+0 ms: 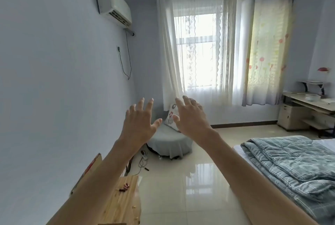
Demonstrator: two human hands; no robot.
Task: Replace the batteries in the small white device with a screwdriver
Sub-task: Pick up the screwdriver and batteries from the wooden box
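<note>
A pale blue-grey wall [54, 80] fills the left half of the frame. One bright window [197, 52] sits upper centre behind white sheer curtains [230, 52], with one flower-printed curtain panel [268, 52] to the right of them. Glossy cream floor tiles [190, 179] run through the middle.

At lower right, one bed with a blue-grey checked quilt [290, 161] is cut off by the right and bottom edges. One white wall air conditioner [113, 5] hangs upper left. One pale wooden desk [308, 108] is clipped by the right edge. One round seat under a grey cover [168, 143] is partly hidden behind the hands.

At lower left, one light wooden table [119, 204] is half covered by the left forearm and cut by the bottom edge.

Two bare arms reach up the centre. The left hand [140, 121] and right hand [190, 118] are raised in the air, backs to the camera, fingers spread apart and holding nothing.

A few small reddish pieces [126, 186] lie on the table, too small to identify or count surely. The small white device cannot be made out anywhere in this view.
</note>
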